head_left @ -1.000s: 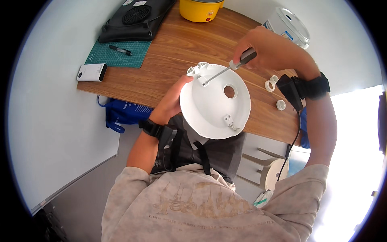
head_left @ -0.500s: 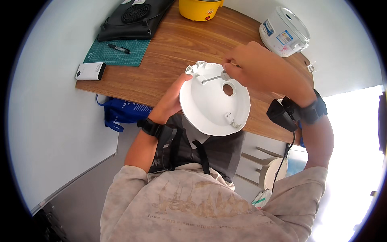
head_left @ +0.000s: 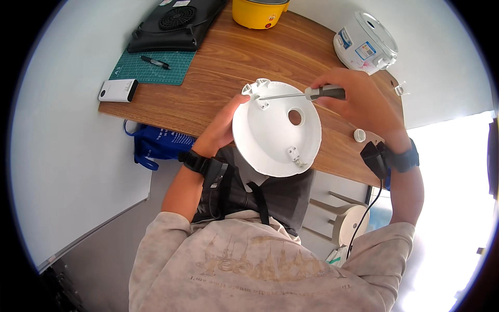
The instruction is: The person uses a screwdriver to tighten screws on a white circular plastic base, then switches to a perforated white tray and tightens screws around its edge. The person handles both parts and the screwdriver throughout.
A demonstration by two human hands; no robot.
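White round housing point(head_left: 275, 130), a shallow plastic bowl shape w/ its open side turned up toward the camera, is held over the near edge of the wooden tabletop point(head_left: 218, 62); a round hole sits right of its centre. The left hand point(head_left: 223, 127) is wrapped on the left rim, grip closed on it. A screwdriver point(head_left: 299, 95) is clamped in the right hand point(head_left: 358, 104), fingers closed round the grey handle; long axis runs approx. left-right, tip pointing left at a screw post near the upper-left rim. Around it: white rice cooker point(head_left: 365, 41) far right, yellow pot point(head_left: 260, 11), black appliance point(head_left: 176, 23), green cutting mat point(head_left: 156, 70) w/ pen point(head_left: 155, 62), white power bank point(head_left: 118, 90), small white cap point(head_left: 359, 135) just beside the right wrist
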